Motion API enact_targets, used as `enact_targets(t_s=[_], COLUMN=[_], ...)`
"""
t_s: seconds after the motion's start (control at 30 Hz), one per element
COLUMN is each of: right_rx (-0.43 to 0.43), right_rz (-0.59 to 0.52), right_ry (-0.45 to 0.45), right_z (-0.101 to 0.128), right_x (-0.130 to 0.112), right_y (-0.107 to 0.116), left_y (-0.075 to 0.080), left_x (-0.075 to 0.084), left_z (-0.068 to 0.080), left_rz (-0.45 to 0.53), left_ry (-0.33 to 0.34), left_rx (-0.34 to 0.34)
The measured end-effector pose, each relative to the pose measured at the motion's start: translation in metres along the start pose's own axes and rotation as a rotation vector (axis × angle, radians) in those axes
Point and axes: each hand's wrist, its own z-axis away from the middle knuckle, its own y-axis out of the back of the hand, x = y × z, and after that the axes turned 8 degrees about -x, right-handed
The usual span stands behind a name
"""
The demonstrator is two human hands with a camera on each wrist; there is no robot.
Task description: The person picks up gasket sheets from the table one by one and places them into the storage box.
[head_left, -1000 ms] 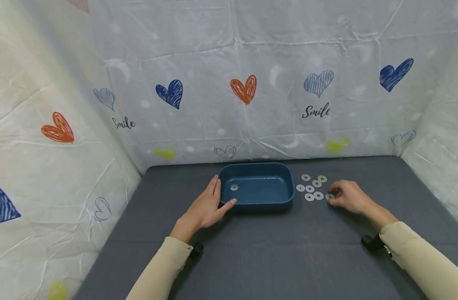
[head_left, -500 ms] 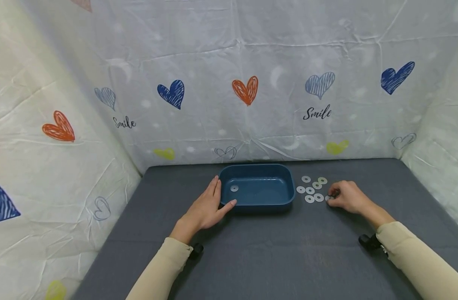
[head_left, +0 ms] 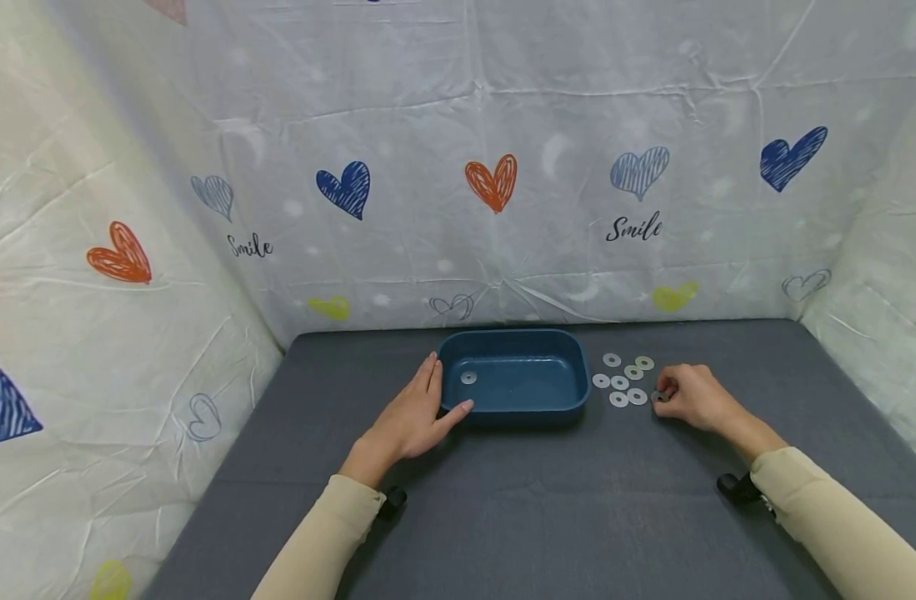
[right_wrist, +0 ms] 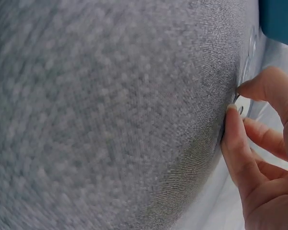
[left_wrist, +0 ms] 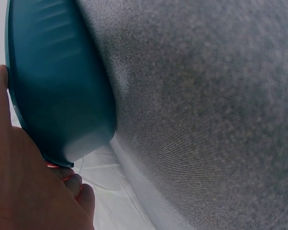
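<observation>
A dark blue rectangular plastic box (head_left: 514, 408) stands toward the back of the table, with one flat metal washer (head_left: 468, 377) on its floor at the left. My left hand (head_left: 410, 417) rests against the box's left end, fingers fairly straight along the side and thumb over the front rim. To the right of the box, my right hand (head_left: 699, 398) pinches the edge of a washer (right_wrist: 242, 105) between thumb and forefinger, down at the tabletop. Several more washers (head_left: 618, 382) lie flat in a loose group between that hand and the box.
A grey cloth covers the table (head_left: 533, 508). White sheeting (head_left: 548, 250) printed with hearts hangs close behind the table's back edge and along both sides. The box stands near that back edge. Black wrist straps (head_left: 738, 488) show below both sleeves.
The right hand has shifted only slightly, its fingers working at the same washer, which has moved a little. The left hand and the box have stayed in place.
</observation>
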Motion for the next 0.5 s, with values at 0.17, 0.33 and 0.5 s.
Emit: enact_targets(t_s=[0.17, 0.33, 0.5], right_rx=[0.009, 0.028, 0.048], right_rz=[0.032, -0.007, -0.082], right_ry=[0.016, 0.002, 0.007], right_z=[0.0, 0.002, 0.005], right_x=[0.0, -0.001, -0.005], right_y=[0.003, 0.009, 0.014], left_y=[0.0, 0.002, 0.002], left_x=[0.0, 0.002, 0.002], left_z=[0.0, 0.001, 0.001], left_rz=[0.0, -0.002, 0.001], left_ry=[-0.001, -0.001, 0.01], left_rx=[0.0, 0.0, -0.008])
